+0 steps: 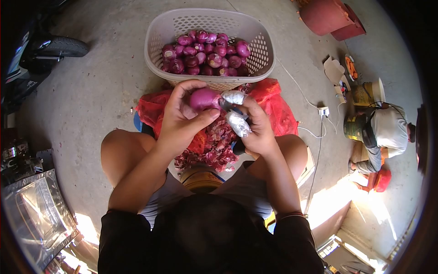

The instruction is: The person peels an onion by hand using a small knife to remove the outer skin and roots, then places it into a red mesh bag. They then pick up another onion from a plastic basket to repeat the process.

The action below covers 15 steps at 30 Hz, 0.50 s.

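A peeled-looking red onion [203, 99] rests in my left hand [179, 119], with the fingers curled behind it and the thumb along its lower side. My right hand [259, 127] is closed at the onion's right end, two of its digits wrapped in silver covering [237, 123]. Something small and dark shows between those wrapped digits; I cannot tell what it is. Below both hands lies a heap of onion skins [214, 148] between my knees. Beyond them stands a grey perforated basket [153, 55] holding many red onions [207, 48].
Red mesh sacking [273, 107] spreads on both sides of the skins. A white cable with a plug [323, 111] runs across the floor at right. Another person [388, 130] bends over near buckets [353, 127]. A motorcycle wheel [68, 46] is at upper left, red tubs [324, 18] at upper right.
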Each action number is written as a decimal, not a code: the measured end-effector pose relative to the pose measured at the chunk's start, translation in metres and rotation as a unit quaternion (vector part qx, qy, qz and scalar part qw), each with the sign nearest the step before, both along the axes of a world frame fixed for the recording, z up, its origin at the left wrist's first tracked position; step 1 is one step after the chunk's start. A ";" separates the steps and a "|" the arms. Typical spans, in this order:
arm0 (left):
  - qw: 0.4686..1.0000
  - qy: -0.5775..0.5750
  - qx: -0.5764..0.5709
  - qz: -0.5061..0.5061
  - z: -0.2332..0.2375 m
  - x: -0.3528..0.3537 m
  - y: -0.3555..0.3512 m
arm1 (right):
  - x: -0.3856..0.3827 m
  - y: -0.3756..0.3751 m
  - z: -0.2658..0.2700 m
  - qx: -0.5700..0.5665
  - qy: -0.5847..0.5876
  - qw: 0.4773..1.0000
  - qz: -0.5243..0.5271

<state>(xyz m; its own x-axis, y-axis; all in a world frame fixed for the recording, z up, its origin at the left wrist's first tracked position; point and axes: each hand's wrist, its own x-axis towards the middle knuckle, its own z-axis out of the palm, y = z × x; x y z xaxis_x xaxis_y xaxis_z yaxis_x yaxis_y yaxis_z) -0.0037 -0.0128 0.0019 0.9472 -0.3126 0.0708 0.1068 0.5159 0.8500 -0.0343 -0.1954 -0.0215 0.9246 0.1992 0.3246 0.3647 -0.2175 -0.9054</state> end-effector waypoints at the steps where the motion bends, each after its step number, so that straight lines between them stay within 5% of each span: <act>1: 1.000 0.009 0.002 -0.001 0.000 -0.001 0.000 | -0.001 -0.001 0.001 -0.023 0.017 1.000 0.009; 8: 0.999 0.042 0.004 0.016 0.000 0.002 0.003 | -0.001 0.002 0.011 0.088 0.032 0.995 -0.028; 10: 0.997 0.071 -0.014 0.012 0.000 0.004 0.004 | -0.007 -0.004 0.017 0.065 0.094 0.993 0.004; 12: 0.994 0.099 -0.039 0.006 0.001 0.004 0.004 | -0.007 -0.004 0.022 -0.095 0.063 0.994 0.000; 15: 0.992 0.112 -0.051 -0.008 0.002 0.002 0.005 | -0.006 -0.002 0.011 -0.105 0.043 0.994 0.010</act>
